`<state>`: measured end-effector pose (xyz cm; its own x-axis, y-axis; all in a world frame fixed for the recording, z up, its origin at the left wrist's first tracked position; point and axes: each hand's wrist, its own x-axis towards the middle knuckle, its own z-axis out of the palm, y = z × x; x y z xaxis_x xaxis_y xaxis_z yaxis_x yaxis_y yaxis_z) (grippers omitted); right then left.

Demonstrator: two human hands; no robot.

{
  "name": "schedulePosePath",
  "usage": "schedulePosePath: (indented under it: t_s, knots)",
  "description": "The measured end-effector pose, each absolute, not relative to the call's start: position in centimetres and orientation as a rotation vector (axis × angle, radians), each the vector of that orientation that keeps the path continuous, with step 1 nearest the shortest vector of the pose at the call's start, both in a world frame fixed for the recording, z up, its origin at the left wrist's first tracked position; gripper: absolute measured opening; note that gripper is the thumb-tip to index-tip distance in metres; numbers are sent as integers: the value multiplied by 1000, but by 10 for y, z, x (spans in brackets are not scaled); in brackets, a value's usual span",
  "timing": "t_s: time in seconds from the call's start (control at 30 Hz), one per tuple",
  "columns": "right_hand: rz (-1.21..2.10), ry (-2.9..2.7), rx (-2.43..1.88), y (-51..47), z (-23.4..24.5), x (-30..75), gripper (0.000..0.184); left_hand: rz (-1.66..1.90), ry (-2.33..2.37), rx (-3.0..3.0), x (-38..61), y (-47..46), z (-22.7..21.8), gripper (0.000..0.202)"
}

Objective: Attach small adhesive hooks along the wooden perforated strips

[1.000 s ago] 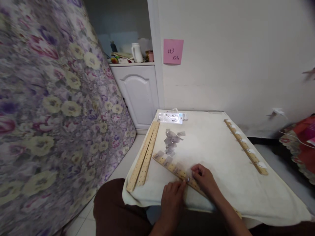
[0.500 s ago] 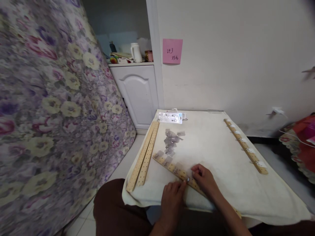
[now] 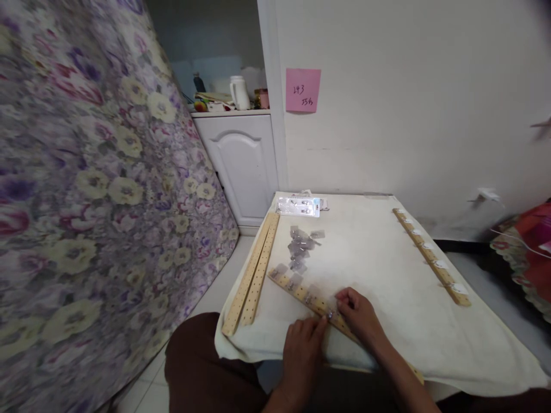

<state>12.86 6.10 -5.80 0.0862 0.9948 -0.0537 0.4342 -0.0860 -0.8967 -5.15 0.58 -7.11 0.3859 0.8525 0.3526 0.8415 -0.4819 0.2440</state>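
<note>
A wooden strip with holes [image 3: 301, 293] lies slanted across the near part of a table under a cream cloth [image 3: 379, 258]. Small clear packets sit along its far end. My left hand [image 3: 303, 347] rests on the cloth at the strip's near side, fingers curled, fingertips against the strip. My right hand [image 3: 359, 312] lies over the strip, fingers bent and pinched on a small clear packet [image 3: 330, 312] with a metal bit, pressed onto the strip. A loose pile of small clear packets [image 3: 301, 248] lies just beyond the strip.
Two more wooden strips [image 3: 253, 272] lie side by side along the table's left edge. Another strip with white tags [image 3: 430, 263] lies at the right. A clear blister pack [image 3: 298, 206] sits at the far edge. A floral mattress [image 3: 86, 201] leans at left; a white cabinet [image 3: 241, 160] stands behind.
</note>
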Motion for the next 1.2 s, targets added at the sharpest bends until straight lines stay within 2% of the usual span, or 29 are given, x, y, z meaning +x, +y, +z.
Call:
schedulePosePath:
  t_s: [0.3,1.2]
  knots:
    - [928,-1456,-1611,60,-57,128,19,645,1594,2579,-51,6,-72,52]
    - [920,-1478,-1636,59,-55,127,12,684,1605,2598,-50,7,-71,49]
